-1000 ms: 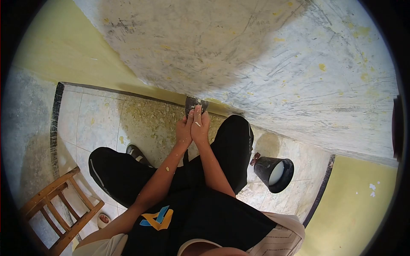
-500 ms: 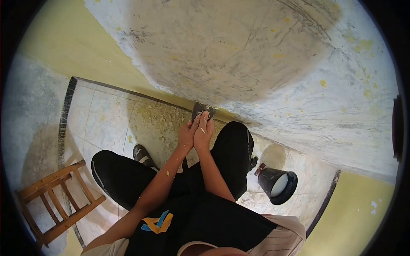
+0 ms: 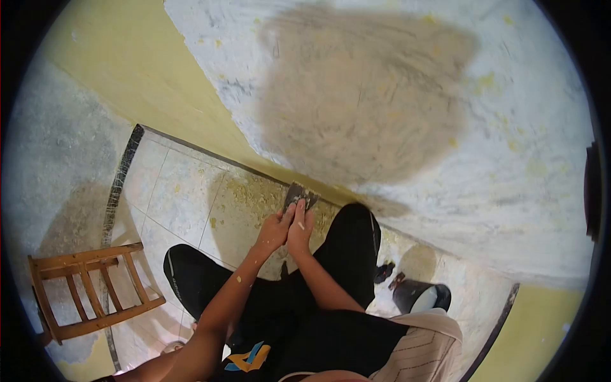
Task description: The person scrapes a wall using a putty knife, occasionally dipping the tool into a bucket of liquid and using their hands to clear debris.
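Observation:
Both my hands meet in front of my knees, low by the foot of the wall. My left hand (image 3: 273, 232) and my right hand (image 3: 299, 230) are closed together around a scraper (image 3: 295, 192). Its wide dark blade points away from me, close to the wall's bottom edge, with pale flakes stuck on it. Its handle is hidden by my fingers. Whether the blade touches the wall is hard to tell. The wall (image 3: 375, 108) is yellow on the left and bare whitish over a large patch. Flakes of paint also cling to my hands and forearm.
Paint flakes (image 3: 248, 198) litter the tiled floor (image 3: 181, 191) below the wall. A black bucket (image 3: 407, 294) holding something white stands to my right, beside small dark objects (image 3: 384, 272). On my left is a slatted wooden chair or stool (image 3: 95, 290).
My view has shifted, so the hands and scraper sit lower in the picture and more of the wall shows. My hands keep their hold on the scraper.

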Available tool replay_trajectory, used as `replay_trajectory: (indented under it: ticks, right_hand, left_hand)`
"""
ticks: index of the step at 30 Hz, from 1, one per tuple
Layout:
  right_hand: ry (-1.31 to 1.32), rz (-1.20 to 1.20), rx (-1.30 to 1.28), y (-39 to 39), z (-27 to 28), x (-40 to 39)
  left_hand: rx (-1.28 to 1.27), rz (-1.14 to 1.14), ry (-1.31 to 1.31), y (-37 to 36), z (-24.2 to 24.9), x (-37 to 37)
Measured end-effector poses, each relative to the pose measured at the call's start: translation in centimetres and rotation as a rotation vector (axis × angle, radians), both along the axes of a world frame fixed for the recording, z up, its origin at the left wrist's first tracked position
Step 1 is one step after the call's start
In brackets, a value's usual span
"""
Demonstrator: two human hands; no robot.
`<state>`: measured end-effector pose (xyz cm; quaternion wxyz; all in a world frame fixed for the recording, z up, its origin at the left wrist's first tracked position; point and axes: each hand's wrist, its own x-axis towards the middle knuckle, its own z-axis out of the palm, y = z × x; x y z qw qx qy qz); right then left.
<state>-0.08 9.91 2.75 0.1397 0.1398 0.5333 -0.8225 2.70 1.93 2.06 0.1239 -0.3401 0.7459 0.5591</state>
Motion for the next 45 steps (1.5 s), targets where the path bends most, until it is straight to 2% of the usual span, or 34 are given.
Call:
replay_trajectory:
  ticks: [1, 3, 5, 7, 9, 13, 15, 16, 19, 20, 22, 25, 27, 29, 30, 35, 38, 40, 43, 44, 45]
  right_hand:
    - [-0.009, -0.024, 0.01, 0.3, -0.4, 0.5]
    - [0.043, -0.087, 0.058, 0.1, -1.2, -0.4]
    - [0.084, -0.115, 0.072, -0.7, -1.8, -0.7]
    - [0.127, -0.144, 0.085, -1.4, -2.4, -1.0]
    - [0.139, -0.074, 0.006, -2.2, -2.1, -1.5]
    - [0.262, -0.167, 0.139, -2.0, -0.4, -0.8]
    - [0.222, -0.238, 0.197, -1.3, -1.1, -0.6]
    - [0.195, -0.247, 0.2, -1.0, 1.0, 0.3]
    - [0.177, -0.222, 0.335, -0.3, 0.2, 2.5]
    - [0.209, -0.201, 0.306, -0.2, -0.3, 2.9]
    - [0.19, -0.207, 0.342, 0.3, 0.2, 3.7]
    - [0.149, -0.208, 0.393, 1.3, 0.0, 3.9]
    - [0.122, -0.22, 0.411, 1.7, 0.0, 3.5]
    - [0.16, -0.218, 0.631, 1.5, 0.9, 2.6]
    - [0.216, -0.158, 0.658, 2.0, -0.1, 1.7]
    - [0.162, -0.156, 0.488, 3.0, -2.5, -0.9]
    - [0.214, -0.182, 0.554, 3.4, -5.0, -2.2]
    - [0.284, -0.199, 0.467, 3.5, -5.5, -3.2]
    - [0.271, -0.22, 0.453, 4.0, -7.4, -4.8]
    - [0.269, -0.205, 0.453, 4.2, -8.2, -5.2]
    - [0.32, -0.22, 0.473, 4.4, -9.1, -5.6]
  left_hand:
    - [0.01, -0.024, -0.009, 0.7, -0.2, 0.4]
    - [0.056, 0.048, 0.195, 1.3, -0.2, -0.1]
    - [0.097, 0.01, 0.238, 0.5, -1.2, -0.3]
    - [0.137, -0.03, 0.282, -0.5, 0.3, -0.8]
    - [0.255, -0.093, 0.062, -2.0, 1.9, -0.9]
    - [0.194, -0.182, 0.11, -1.9, 0.3, -1.8]
    - [0.221, -0.167, 0.38, -0.8, -0.7, -1.7]
    - [0.311, -0.226, 0.332, -0.8, -0.7, -1.6]
    - [0.44, -0.225, 0.275, -0.3, 0.4, 0.2]
    - [0.482, -0.226, 0.254, -0.1, 0.8, 0.7]
    - [0.617, -0.108, 0.227, 0.8, 0.9, 1.3]
    - [0.65, -0.117, 0.183, 2.0, 0.0, 1.7]
    - [0.657, -0.175, 0.101, 2.2, -0.5, 1.4]
    - [0.576, -0.148, 0.04, 2.5, -0.7, 0.6]
    - [0.615, -0.061, -0.015, 2.8, -0.4, 0.3]
    - [0.551, -0.115, 0.012, 3.4, -3.8, -2.6]
    - [0.428, -0.076, 0.068, 4.5, -6.0, -3.7]
    - [0.329, 0.003, 0.374, 5.3, -6.8, -4.4]
    - [0.262, 0.017, 0.518, 6.2, -8.1, -5.8]
    - [0.26, 0.032, 0.515, 6.1, -8.7, -6.5]
    - [0.262, -0.072, 0.416, 5.4, -9.5, -7.1]
